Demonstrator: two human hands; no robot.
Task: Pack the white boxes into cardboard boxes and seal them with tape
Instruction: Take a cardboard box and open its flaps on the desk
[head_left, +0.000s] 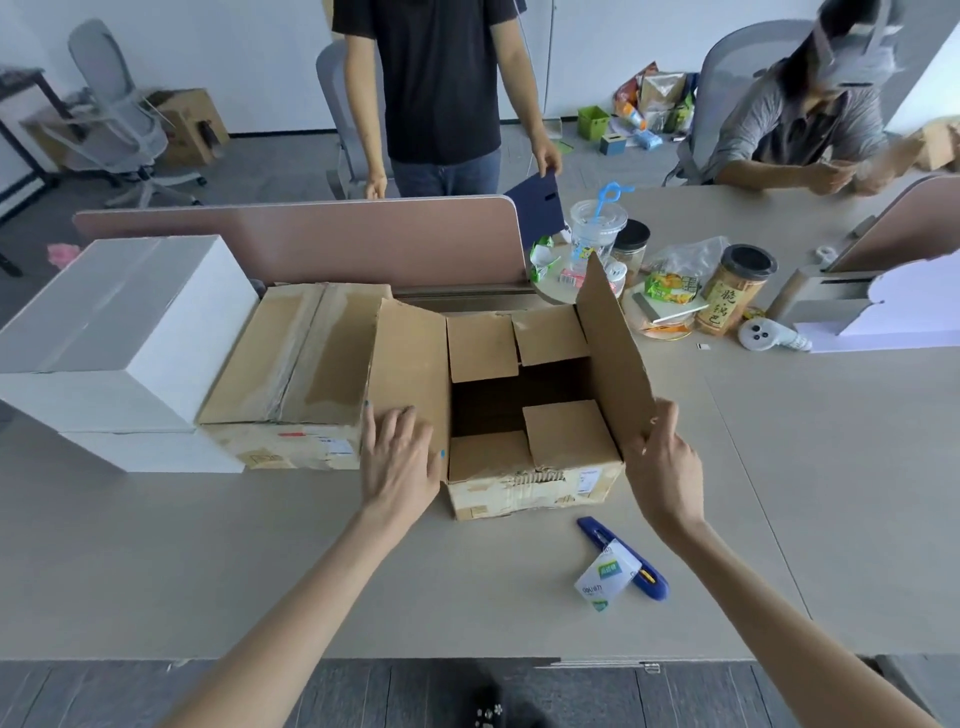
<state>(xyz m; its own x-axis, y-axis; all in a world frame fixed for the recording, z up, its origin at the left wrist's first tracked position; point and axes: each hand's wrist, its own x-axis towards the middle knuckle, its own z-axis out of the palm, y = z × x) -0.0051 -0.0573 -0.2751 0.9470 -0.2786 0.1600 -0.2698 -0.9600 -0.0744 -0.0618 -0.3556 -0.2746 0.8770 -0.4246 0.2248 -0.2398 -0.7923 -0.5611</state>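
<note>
While the flaps are spread, we enter the lot as follows.

Cardboard boxes, two. One open cardboard box (530, 483) stands mid-worktop (311, 571), toward the front edge; its inside is dark and, as far as we can see, holds nothing. One closed cardboard box (291, 358) sits just beside it on the left, with worn tape along its top seam.

White boxes (119, 312), two counted for certain, stacked at the left edge of the worktop and touching the closed box. None is packed that we can see.

Hands, two. The left hand (400, 457) lies flat with straight fingers on the left flap (410, 358), pressing it outward over the closed box. The right hand (660, 457) pinches the near edge of the right flap (613, 353), thumb outside and fingers inside, holding it raised.

Tools: one blue utility knife (597, 530) near the front edge, right of the open box, with one small white-and-green packet (608, 574) lying across it. We can make out no tape roll.

Progress, in our judgement: early. The open box is being readied; loading the white boxes, folding the flaps and taping all remain. Whether the closed box is already filled, we cannot tell.
</note>
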